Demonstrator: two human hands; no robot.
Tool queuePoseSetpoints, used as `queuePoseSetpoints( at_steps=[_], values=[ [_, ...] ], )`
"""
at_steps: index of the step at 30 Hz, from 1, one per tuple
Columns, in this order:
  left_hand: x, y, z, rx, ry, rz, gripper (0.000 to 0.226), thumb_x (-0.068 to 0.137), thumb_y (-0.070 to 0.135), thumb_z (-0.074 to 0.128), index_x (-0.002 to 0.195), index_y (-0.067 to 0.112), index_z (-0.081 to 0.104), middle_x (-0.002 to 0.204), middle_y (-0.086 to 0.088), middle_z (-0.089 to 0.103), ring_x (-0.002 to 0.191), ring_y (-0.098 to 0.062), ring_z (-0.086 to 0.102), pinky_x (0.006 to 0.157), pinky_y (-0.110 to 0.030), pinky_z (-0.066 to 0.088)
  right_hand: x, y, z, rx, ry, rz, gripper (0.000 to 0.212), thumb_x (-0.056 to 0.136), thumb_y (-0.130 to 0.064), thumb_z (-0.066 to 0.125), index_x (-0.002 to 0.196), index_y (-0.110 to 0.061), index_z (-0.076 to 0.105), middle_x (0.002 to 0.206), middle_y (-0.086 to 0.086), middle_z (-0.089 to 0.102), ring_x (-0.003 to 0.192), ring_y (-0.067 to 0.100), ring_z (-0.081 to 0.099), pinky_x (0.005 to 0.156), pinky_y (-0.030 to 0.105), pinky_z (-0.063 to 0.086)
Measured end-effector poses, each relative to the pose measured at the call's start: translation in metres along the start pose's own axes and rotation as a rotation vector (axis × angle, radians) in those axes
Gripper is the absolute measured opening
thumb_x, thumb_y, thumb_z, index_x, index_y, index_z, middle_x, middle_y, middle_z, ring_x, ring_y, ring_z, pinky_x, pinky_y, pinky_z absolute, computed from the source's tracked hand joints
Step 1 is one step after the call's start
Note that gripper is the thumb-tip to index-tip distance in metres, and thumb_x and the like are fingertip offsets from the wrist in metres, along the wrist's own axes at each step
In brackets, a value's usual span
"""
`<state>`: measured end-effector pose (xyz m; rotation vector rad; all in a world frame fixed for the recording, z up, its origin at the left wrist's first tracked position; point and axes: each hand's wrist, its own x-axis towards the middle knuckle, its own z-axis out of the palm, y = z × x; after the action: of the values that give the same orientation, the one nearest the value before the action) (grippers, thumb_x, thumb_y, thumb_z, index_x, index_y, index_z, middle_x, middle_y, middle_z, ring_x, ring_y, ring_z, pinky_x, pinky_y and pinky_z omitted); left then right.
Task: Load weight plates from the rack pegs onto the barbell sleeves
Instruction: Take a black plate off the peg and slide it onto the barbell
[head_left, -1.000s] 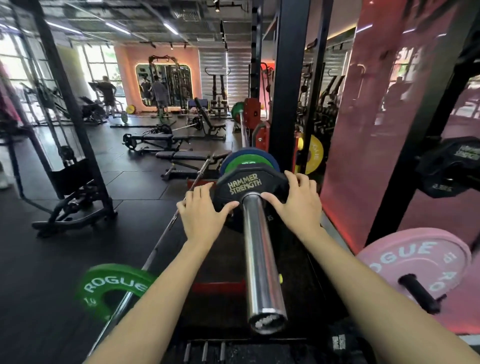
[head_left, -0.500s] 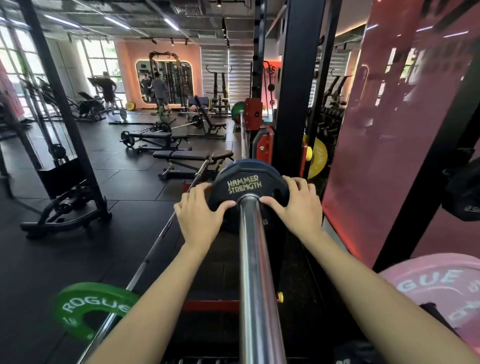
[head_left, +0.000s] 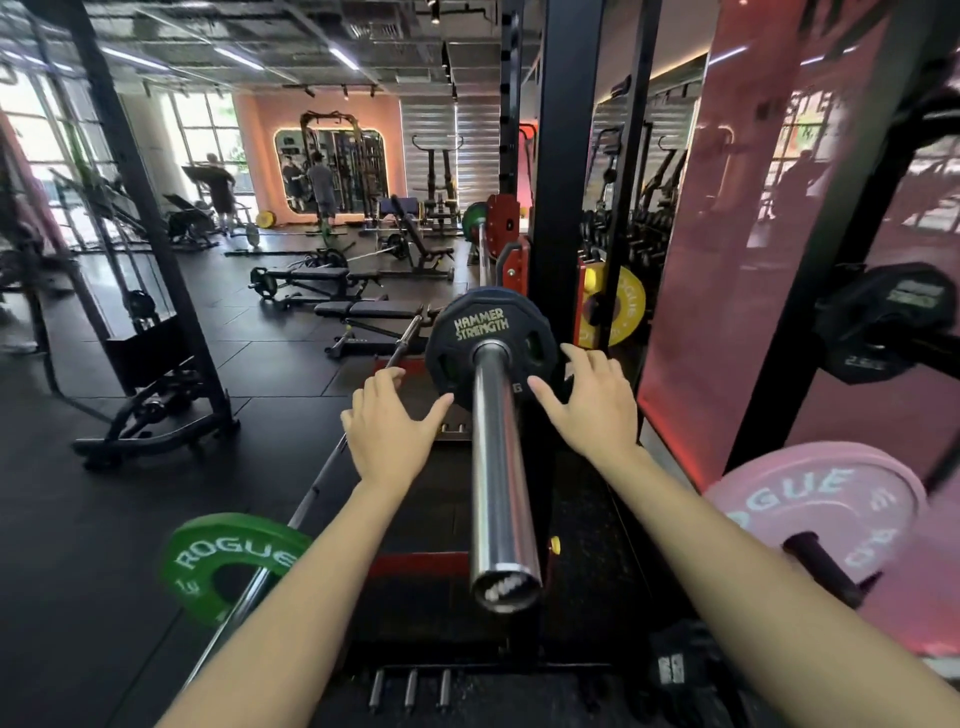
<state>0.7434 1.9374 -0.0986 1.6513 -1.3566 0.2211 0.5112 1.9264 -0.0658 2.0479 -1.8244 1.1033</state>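
Observation:
A black Hammer Strength plate (head_left: 480, 325) sits far up the chrome barbell sleeve (head_left: 498, 467), which points toward me. My left hand (head_left: 392, 423) hovers with spread fingers just below and left of the plate, apart from it. My right hand (head_left: 592, 402) is open to the right of the sleeve, fingers straight, near the plate's right edge without gripping it. A pink Rogue plate (head_left: 815, 504) hangs on a rack peg (head_left: 826, 574) at lower right. A black plate (head_left: 883, 317) hangs on a higher peg at the right.
A black rack upright (head_left: 563, 182) stands right behind the loaded plate. A second barbell with a green Rogue plate (head_left: 228, 564) lies on the floor at left. A yellow plate (head_left: 618, 306) hangs behind the upright. Benches and machines fill the floor beyond; people stand far back.
Both hands have come off the black plate and drawn back toward me, fingers opening. The plate stays pushed up the sleeve. The view has pulled back, showing the sleeve's end again.

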Motion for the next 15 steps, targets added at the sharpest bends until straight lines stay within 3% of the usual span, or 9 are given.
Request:
queuePoseSetpoints(
  at_steps=[15],
  values=[
    [-0.151,0.047,-0.160,0.003,-0.016,0.033,0.047,0.084,0.063,0.058,0.112,0.025,0.060,0.115,0.002,0.062,0.110,-0.024,0.053,0.091,-0.043,0.036,-0.161,-0.040,-0.140,0.063,-0.008,-0.082,0.052,0.093,-0.050,0.052,0.134,-0.017,0.051,0.122,0.003,0.058,0.119,0.027,0.047,0.093,0.044,0.045]
  ],
)
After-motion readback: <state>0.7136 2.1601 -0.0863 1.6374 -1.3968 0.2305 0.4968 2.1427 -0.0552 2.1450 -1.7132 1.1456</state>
